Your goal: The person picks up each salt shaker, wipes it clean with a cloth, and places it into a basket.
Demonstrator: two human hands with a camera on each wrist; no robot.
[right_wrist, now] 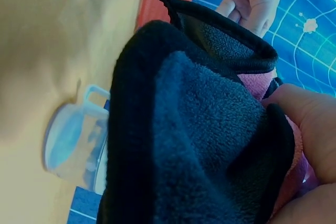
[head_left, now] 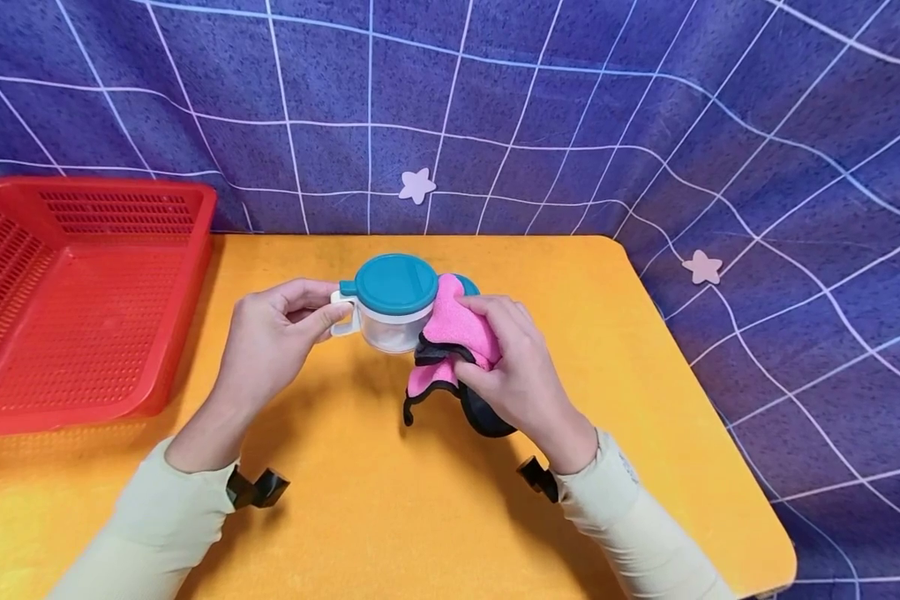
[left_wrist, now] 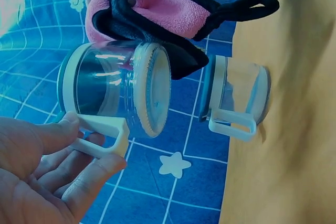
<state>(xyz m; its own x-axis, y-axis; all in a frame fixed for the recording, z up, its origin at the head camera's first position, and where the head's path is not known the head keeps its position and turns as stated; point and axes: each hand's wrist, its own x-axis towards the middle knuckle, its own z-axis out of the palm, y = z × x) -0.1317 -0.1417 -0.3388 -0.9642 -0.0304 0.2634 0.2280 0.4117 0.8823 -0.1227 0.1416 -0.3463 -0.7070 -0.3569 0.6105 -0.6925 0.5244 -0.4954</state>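
My left hand (head_left: 273, 337) pinches the white handle (left_wrist: 100, 132) of a clear jar (head_left: 392, 329) with a teal lid (head_left: 396, 284). The jar is held above the table, seen sideways in the left wrist view. A pink cloth (head_left: 461, 321) with a dark grey back and black edging is gripped by my right hand (head_left: 521, 367), against the jar's right side. Its hanging loop (left_wrist: 257, 6) shows in the left wrist view. Behind the cloth a second handled jar (left_wrist: 244, 90) stands on the table; the cloth hides most of it in the head view.
On the left of the yellow-orange table (head_left: 390, 517) stands a red plastic basket (head_left: 183, 308). A blue curtain (head_left: 330, 108) with white grid lines and stars hangs behind the table and along its right side.
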